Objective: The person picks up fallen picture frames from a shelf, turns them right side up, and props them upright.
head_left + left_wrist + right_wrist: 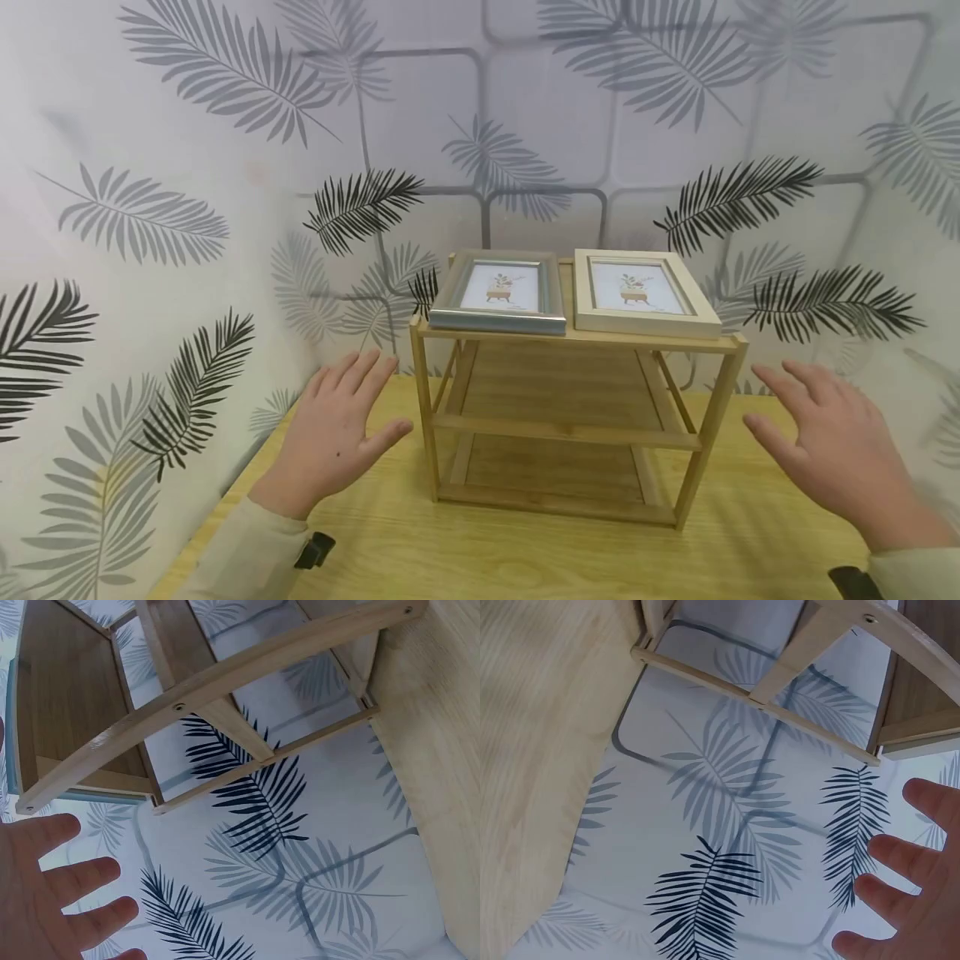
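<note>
A wooden shelf rack (566, 430) with three levels stands on the table. Flat on its top lie a grey picture frame (497, 321) at left and a cream picture frame (648, 323) at right, each around a print of a plant on a small stand. My left hand (333, 437) is held out at the rack's left side, fingers spread, touching nothing. On the other side my right hand (832, 446) hovers apart from the rack, its fingers extended and holding nothing. Both wrist views show fingers near the rack's side rails.
The yellow wood-grain table (465, 554) runs back to a wall (525, 108) covered in leaf-pattern paper. Another papered wall (142, 333) closes in on the left. Dark straps (315, 550) circle both sleeved wrists.
</note>
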Tool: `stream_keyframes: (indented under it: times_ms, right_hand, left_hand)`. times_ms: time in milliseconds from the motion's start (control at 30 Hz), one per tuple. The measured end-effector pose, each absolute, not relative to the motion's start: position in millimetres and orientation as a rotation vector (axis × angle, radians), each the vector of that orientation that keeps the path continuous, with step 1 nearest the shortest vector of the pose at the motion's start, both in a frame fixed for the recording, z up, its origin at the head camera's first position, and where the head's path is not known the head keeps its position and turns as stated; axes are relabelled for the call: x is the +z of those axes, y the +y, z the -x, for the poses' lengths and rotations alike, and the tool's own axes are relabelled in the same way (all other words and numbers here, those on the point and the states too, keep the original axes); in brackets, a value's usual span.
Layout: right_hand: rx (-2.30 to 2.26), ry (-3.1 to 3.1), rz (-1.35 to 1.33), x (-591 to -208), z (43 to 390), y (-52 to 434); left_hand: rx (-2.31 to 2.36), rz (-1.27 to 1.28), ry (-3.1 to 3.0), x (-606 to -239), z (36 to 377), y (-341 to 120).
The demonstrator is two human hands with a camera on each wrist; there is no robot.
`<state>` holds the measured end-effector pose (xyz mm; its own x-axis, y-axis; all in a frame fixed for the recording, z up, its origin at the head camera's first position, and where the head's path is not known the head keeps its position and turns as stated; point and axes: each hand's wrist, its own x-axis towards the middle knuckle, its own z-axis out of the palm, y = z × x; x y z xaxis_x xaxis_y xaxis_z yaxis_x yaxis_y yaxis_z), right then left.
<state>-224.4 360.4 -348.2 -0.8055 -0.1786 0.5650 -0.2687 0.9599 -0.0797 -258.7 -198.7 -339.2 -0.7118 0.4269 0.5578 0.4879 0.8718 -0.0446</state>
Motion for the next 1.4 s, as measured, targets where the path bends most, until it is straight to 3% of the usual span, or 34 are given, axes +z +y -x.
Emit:
stream_keyframes:
  times_ms: [1067, 1400]
  right_hand:
    - [0.61, -2.491, -0.411, -302.5, 223.4, 343.3]
    - [0.776, -2.522, -0.433, -279.7, 227.5, 337.3]
  left_hand:
    - [-0.312, 0.803, -2.187, -294.2, 249.2, -152.7]
    - [-0.36, 0.931, -2.1, -262.9, 252.8, -123.8]
